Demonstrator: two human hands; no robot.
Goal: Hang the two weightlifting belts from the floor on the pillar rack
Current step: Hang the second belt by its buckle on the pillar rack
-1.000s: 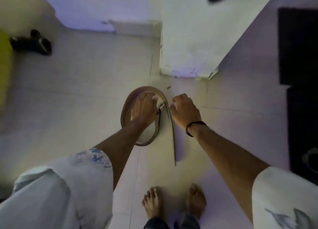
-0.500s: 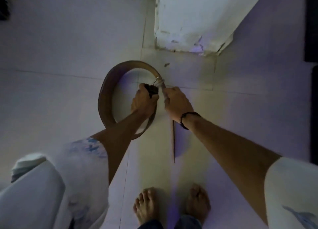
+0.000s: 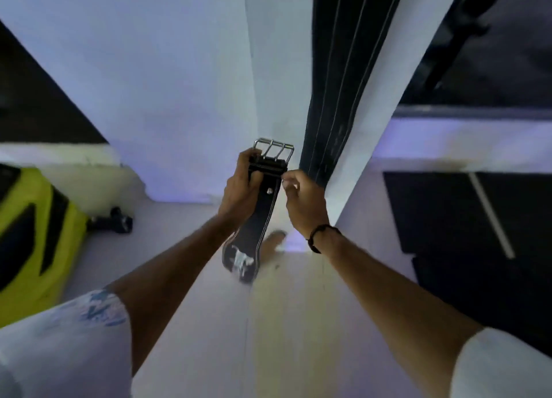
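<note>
I hold a black weightlifting belt [image 3: 257, 218] up in front of the white pillar [image 3: 209, 78], its steel double-prong buckle [image 3: 273, 149] on top and a white logo on the hanging part. My left hand [image 3: 239, 185] is shut on the belt just under the buckle. My right hand [image 3: 303, 197] pinches the belt's right edge at the same height. A second black belt [image 3: 343, 69] with white stitch lines hangs flat down the pillar's right face, just beyond my right hand. Its top and the rack are out of view.
A yellow and black machine [image 3: 33, 236] stands at the left, with a dark dumbbell [image 3: 112, 220] on the floor beside it. Black floor mats [image 3: 478, 227] lie to the right of the pillar. My bare foot [image 3: 273, 242] shows below the belt.
I have lifted the belt off the floor and raised it in front of the pillar. The view has swung up from the floor to the pillar. Both hands keep their grip near the buckle.
</note>
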